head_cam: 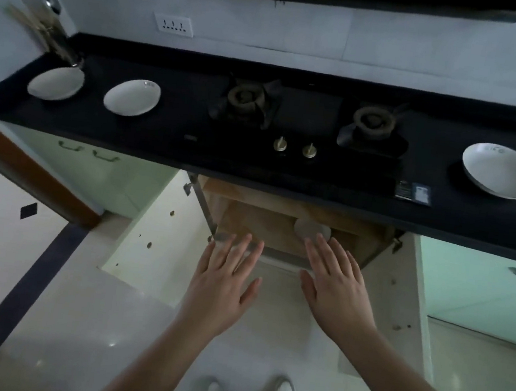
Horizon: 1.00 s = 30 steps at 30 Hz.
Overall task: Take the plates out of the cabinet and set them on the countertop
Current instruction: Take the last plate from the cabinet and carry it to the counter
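Note:
Three white plates stand on the black countertop: one at the far left, one beside it, one at the far right. Below the hob the cabinet is open, and a white plate lies inside on its wooden shelf. My left hand and my right hand are stretched out flat in front of the cabinet opening, fingers straight, holding nothing. The right fingertips are just in front of the plate inside.
A two-burner gas hob with two brass knobs sits mid-counter. A holder of utensils stands at the back left corner. Both cabinet doors swing out to either side. Pale tiled floor lies below.

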### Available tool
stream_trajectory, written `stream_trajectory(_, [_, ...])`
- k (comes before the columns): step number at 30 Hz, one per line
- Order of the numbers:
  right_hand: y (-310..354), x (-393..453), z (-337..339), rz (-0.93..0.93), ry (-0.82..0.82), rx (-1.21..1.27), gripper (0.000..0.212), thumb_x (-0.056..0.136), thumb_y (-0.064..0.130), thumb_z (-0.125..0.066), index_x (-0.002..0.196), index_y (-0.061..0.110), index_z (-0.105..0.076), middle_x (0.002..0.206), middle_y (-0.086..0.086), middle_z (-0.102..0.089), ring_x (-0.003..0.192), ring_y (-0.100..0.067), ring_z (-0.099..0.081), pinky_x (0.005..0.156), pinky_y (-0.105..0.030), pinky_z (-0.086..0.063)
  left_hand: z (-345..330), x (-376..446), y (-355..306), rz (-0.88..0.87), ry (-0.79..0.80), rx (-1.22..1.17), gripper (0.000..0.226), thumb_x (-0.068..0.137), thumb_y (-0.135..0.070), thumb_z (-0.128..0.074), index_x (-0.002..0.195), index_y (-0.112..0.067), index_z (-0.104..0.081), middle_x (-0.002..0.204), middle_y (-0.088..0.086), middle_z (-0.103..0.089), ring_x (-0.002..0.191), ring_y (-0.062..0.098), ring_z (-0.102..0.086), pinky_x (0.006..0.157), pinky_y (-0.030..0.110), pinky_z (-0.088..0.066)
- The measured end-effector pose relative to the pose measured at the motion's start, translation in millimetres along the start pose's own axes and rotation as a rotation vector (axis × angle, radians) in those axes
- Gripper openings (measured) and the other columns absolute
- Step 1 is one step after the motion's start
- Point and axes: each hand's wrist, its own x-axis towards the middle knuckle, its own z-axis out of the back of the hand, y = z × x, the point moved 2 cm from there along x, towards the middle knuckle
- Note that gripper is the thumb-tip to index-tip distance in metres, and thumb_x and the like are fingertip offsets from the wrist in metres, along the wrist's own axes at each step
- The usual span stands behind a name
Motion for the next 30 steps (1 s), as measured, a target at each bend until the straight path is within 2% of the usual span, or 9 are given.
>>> stream_trajectory(6, [15, 21, -16, -0.100, -0.004, 0.000, 0.057, 0.101, 0.043, -0.033, 0.152, 0.019, -0.027, 0.159, -0.004, -0.027, 0.148, -0.024, -0.018, 0.120, -0.044, -0.018, -8, 32, 36, -0.132, 0.008, 0.033, 0.062, 0.102, -0.055, -0.021, 0.155, -0.023, -0.024, 0.162, 0.003, -0.028, 0.151, 0.025, -0.017, 0.120, 0.051, -0.017])
stream_trajectory(9, [32, 33, -22, -0.160, -0.021, -0.013, 0.057, 0.101, 0.042, -0.032, 0.152, 0.017, -0.028, 0.159, -0.004, -0.028, 0.148, -0.024, -0.017, 0.120, -0.042, -0.018, -8, 46, 61, -0.195, 0.013, 0.016, 0.062, 0.102, -0.054, -0.019, 0.155, -0.022, -0.026, 0.161, 0.003, -0.029, 0.150, 0.026, -0.018, 0.119, 0.053, -0.020])
stream_trajectory(15, [70, 55, -36, -0.235, -0.017, -0.004, 0.059, 0.100, 0.044, -0.026, 0.154, 0.020, -0.021, 0.161, -0.001, -0.022, 0.149, -0.022, -0.013, 0.120, -0.039, -0.018, -9, 71, 98, -0.405, 0.058, 0.116, 0.064, 0.100, -0.054, -0.022, 0.155, -0.020, -0.028, 0.162, 0.005, -0.027, 0.150, 0.028, -0.020, 0.120, 0.055, -0.018])
stream_trajectory(17, [77, 59, -37, -0.252, -0.027, -0.010, 0.058, 0.100, 0.042, -0.030, 0.153, 0.020, -0.024, 0.160, -0.001, -0.024, 0.148, -0.023, -0.016, 0.119, -0.040, -0.019, -10, 80, 104, -0.428, 0.067, 0.098, 0.063, 0.100, -0.052, -0.026, 0.153, -0.019, -0.032, 0.161, 0.006, -0.029, 0.149, 0.029, -0.023, 0.118, 0.055, -0.024])
stream_trajectory(20, [73, 63, -41, -0.335, -0.046, -0.013, 0.057, 0.101, 0.042, -0.033, 0.153, 0.021, -0.024, 0.160, -0.001, -0.026, 0.149, -0.023, -0.016, 0.120, -0.040, -0.015, -15, 93, 106, -0.438, 0.076, 0.061, 0.063, 0.098, -0.052, -0.032, 0.152, -0.019, -0.034, 0.161, 0.005, -0.028, 0.148, 0.031, -0.025, 0.111, 0.053, -0.035])
stream_trajectory(23, [63, 68, -49, -0.395, -0.041, -0.019, 0.057, 0.101, 0.043, -0.031, 0.154, 0.022, -0.022, 0.160, 0.000, -0.026, 0.149, -0.023, -0.015, 0.120, -0.039, -0.013, -23, 111, 105, -0.457, 0.089, 0.045, 0.063, 0.099, -0.051, -0.034, 0.154, -0.023, -0.029, 0.162, 0.004, -0.025, 0.149, 0.032, -0.023, 0.108, 0.053, -0.038])
stream_trajectory(26, [50, 78, -61, -0.423, -0.032, -0.003, 0.057, 0.101, 0.043, -0.033, 0.152, 0.019, -0.028, 0.158, -0.004, -0.031, 0.148, -0.026, -0.021, 0.120, -0.041, -0.016, -37, 130, 98, -0.493, 0.099, 0.061, 0.062, 0.098, -0.049, -0.036, 0.155, -0.024, -0.026, 0.161, 0.006, -0.028, 0.148, 0.031, -0.024, 0.110, 0.054, -0.034])
stream_trajectory(30, [28, 97, -87, -0.411, 0.020, 0.017, 0.058, 0.100, 0.044, -0.028, 0.151, 0.017, -0.030, 0.159, -0.007, -0.028, 0.148, -0.026, -0.018, 0.119, -0.041, -0.016, -65, 155, 86, -0.525, 0.100, 0.077, 0.063, 0.099, -0.048, -0.035, 0.155, -0.019, -0.028, 0.160, 0.008, -0.033, 0.147, 0.030, -0.028, 0.116, 0.051, -0.025])
